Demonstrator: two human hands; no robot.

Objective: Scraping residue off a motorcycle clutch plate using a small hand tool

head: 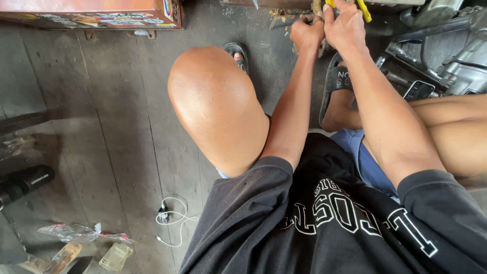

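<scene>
Right hand (346, 25) gripping yellow-handled tool (363, 9), left hand (306, 31) clenched beside it, dark plank floor (116, 111)

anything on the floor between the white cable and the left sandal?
Head view: only bare dark floorboards between the white cable and the left sandal; the raised knee hides part of that stretch.

Open floorboards (116, 127) left (metal parts (456, 56) right).

Dark, worn wooden floorboards (116, 116) are running lengthwise underfoot, daylight glancing off them, while a low sticker-covered orange wooden box (96, 12) is sitting along the far edge (top left).
</scene>
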